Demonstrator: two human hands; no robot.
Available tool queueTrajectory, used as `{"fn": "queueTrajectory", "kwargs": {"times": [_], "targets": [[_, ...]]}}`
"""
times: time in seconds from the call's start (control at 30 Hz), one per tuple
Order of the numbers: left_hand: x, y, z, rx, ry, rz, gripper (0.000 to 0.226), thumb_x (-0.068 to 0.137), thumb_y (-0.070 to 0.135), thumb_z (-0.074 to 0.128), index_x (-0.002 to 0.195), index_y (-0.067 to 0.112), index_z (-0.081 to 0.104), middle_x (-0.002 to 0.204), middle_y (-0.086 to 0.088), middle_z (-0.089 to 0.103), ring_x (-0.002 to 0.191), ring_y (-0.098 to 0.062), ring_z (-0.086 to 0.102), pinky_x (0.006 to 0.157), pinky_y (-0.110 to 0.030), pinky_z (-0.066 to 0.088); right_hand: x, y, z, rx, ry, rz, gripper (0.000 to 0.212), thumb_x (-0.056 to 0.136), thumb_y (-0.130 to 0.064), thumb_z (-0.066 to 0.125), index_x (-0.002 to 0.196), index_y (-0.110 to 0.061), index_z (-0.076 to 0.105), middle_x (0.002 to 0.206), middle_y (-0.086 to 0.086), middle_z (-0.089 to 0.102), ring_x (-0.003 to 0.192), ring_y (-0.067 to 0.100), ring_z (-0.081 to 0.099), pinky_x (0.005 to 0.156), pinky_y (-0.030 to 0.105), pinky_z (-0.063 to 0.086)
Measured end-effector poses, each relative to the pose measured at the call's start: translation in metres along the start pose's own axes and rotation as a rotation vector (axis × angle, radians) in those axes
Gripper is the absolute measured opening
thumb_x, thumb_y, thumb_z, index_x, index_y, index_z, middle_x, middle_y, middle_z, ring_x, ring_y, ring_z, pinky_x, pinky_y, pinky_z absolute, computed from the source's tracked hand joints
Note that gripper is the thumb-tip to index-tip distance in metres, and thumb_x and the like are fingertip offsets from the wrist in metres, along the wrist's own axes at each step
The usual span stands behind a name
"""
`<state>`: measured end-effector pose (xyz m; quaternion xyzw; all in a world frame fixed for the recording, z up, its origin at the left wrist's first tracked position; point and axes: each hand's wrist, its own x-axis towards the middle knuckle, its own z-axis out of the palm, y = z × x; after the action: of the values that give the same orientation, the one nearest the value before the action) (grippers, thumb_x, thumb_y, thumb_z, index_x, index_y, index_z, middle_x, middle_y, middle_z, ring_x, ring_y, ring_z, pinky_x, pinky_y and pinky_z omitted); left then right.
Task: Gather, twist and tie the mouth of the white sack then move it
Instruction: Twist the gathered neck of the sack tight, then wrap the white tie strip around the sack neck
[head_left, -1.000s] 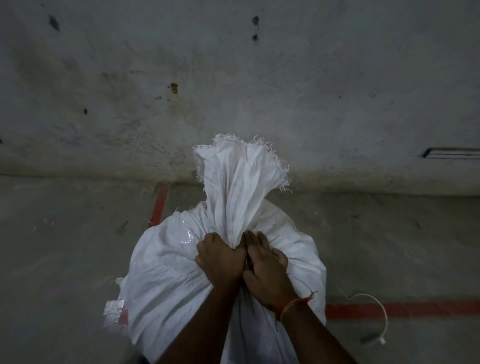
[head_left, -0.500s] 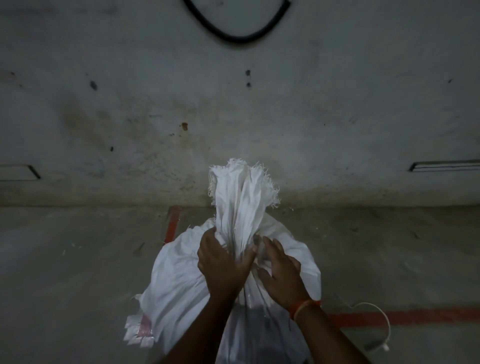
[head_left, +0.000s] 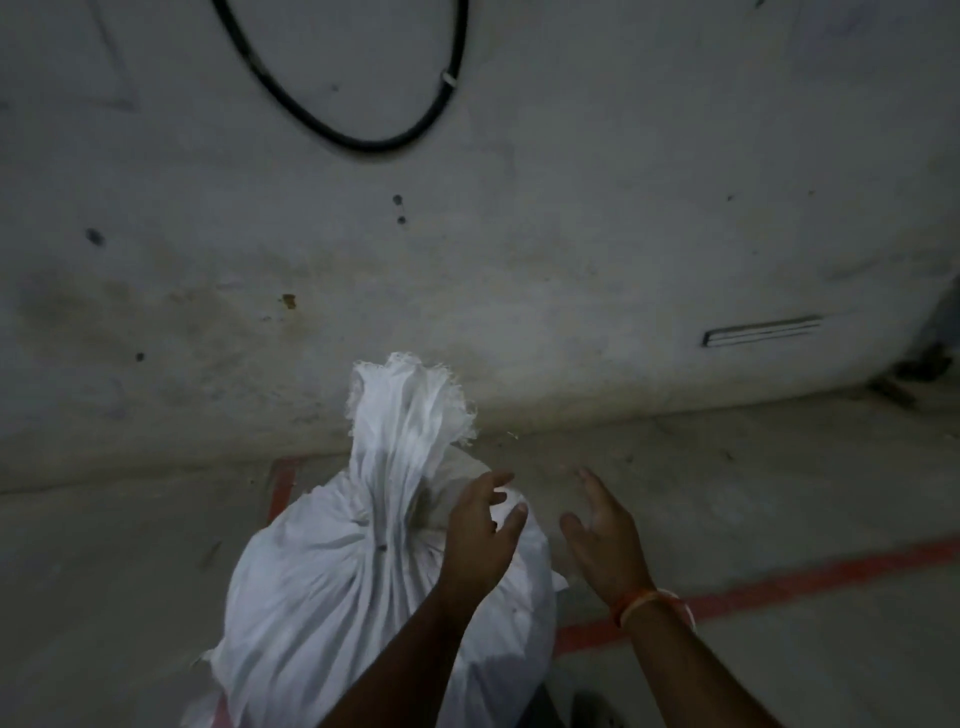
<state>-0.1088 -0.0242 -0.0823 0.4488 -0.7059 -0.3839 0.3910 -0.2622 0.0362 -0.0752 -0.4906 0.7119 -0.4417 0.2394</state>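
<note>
Low in the middle of the frame, the white sack (head_left: 363, 587) stands on the floor with its mouth bunched up; the left hand (head_left: 480, 535) and right hand (head_left: 605, 540) float beside it, fingers loose, holding nothing.

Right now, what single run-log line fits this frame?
stage: neck gathered, tie not visible | white sack: upright on floor | left hand: open, beside neck | right hand: open, clear of sack
</note>
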Motion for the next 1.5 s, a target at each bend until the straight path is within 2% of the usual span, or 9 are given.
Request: {"fn": "queueTrajectory", "kwargs": {"times": [0.13, 0.3, 0.43, 0.57, 0.77, 1.03, 1.17, 1.23, 1.5], "targets": [[0.000, -0.005, 0.057, -0.036, -0.120, -0.017, 0.043, 0.093, 0.018, 0.066, 0.134, 0.016, 0.055, 0.132, 0.005, 0.059, 0.113, -0.006, 0.059, 0.092, -0.018, 0.050, 0.000, 0.043, -0.032, -0.009, 0.082, 0.054, 0.061, 0.089, -0.003, 0.059, 0.145, -0.022, 0.046, 0.139, -0.014, 0.050, 0.129, 0.005, 0.046, 0.095, -0.005, 0.030], [0.001, -0.037, 0.145, -0.048, -0.305, -0.062, 0.045, 0.090, 0.009, 0.062, 0.133, 0.021, 0.053, 0.133, 0.007, 0.058, 0.116, -0.009, 0.059, 0.097, -0.031, 0.052, 0.002, 0.120, -0.060, -0.057, 0.116, 0.179, 0.060, 0.090, -0.001, 0.059, 0.147, -0.012, 0.044, 0.150, 0.004, 0.049, 0.138, 0.021, 0.046, 0.116, 0.040, 0.038], [0.001, -0.080, 0.214, -0.069, -0.459, -0.167, 0.052, 0.075, 0.057, 0.070, 0.122, 0.043, 0.053, 0.124, 0.023, 0.059, 0.112, -0.003, 0.061, 0.093, -0.026, 0.053, 0.002, 0.199, -0.067, -0.101, 0.179, 0.281, 0.059, 0.085, 0.008, 0.061, 0.142, -0.005, 0.050, 0.144, 0.012, 0.055, 0.132, 0.027, 0.052, 0.112, 0.035, 0.041], [0.001, -0.137, 0.273, 0.045, -0.570, -0.177, 0.049, 0.079, 0.024, 0.053, 0.127, 0.029, 0.056, 0.123, 0.002, 0.065, 0.114, -0.017, 0.062, 0.099, -0.038, 0.049, 0.002, 0.279, -0.058, -0.141, 0.188, 0.402, 0.059, 0.081, 0.007, 0.065, 0.137, -0.006, 0.054, 0.138, 0.014, 0.059, 0.127, 0.031, 0.056, 0.105, 0.051, 0.048], [-0.006, -0.204, 0.339, -0.018, -0.665, -0.263, 0.059, 0.084, -0.006, 0.057, 0.140, 0.009, 0.050, 0.136, -0.007, 0.059, 0.125, -0.021, 0.056, 0.108, -0.040, 0.044, 0.001, 0.379, -0.029, -0.256, 0.097, 0.538, 0.060, 0.077, 0.007, 0.069, 0.135, -0.003, 0.056, 0.133, 0.019, 0.060, 0.123, 0.036, 0.057, 0.107, 0.037, 0.042], [-0.028, -0.263, 0.388, 0.010, -0.703, -0.437, 0.062, 0.079, -0.004, 0.056, 0.136, 0.019, 0.055, 0.128, 0.001, 0.065, 0.119, -0.015, 0.060, 0.101, -0.029, 0.048, 0.005, 0.453, 0.001, -0.360, -0.126, 0.714, 0.064, 0.080, -0.009, 0.070, 0.142, -0.014, 0.053, 0.129, 0.019, 0.058, 0.124, 0.034, 0.051, 0.108, 0.031, 0.039], [-0.043, -0.285, 0.395, 0.006, -0.763, -0.517, 0.059, 0.081, -0.009, 0.059, 0.137, 0.009, 0.052, 0.133, -0.011, 0.061, 0.121, -0.027, 0.060, 0.099, -0.048, 0.050, 0.003, 0.470, 0.021, -0.404, -0.255, 0.729, 0.046, 0.093, -0.030, 0.058, 0.138, -0.025, 0.057, 0.146, 0.009, 0.055, 0.127, 0.031, 0.054, 0.106, 0.032, 0.040], [-0.049, -0.293, 0.395, 0.015, -0.776, -0.550, 0.062, 0.080, -0.007, 0.062, 0.139, 0.008, 0.049, 0.136, -0.013, 0.058, 0.122, -0.030, 0.058, 0.098, -0.053, 0.050, 0.006, 0.474, 0.028, -0.355, -0.286, 0.786, 0.051, 0.090, -0.035, 0.064, 0.139, -0.024, 0.056, 0.136, 0.017, 0.062, 0.118, 0.035, 0.059, 0.102, 0.038, 0.047], [-0.047, -0.281, 0.384, -0.085, -0.631, -0.760, 0.049, 0.081, 0.024, 0.068, 0.130, 0.020, 0.060, 0.128, -0.003, 0.065, 0.116, -0.019, 0.061, 0.103, -0.042, 0.049, 0.004, 0.462, 0.028, -0.264, -0.082, 0.758, 0.039, 0.082, -0.017, 0.072, 0.119, -0.007, 0.068, 0.119, 0.015, 0.066, 0.103, 0.028, 0.064, 0.082, 0.021, 0.039]]}}
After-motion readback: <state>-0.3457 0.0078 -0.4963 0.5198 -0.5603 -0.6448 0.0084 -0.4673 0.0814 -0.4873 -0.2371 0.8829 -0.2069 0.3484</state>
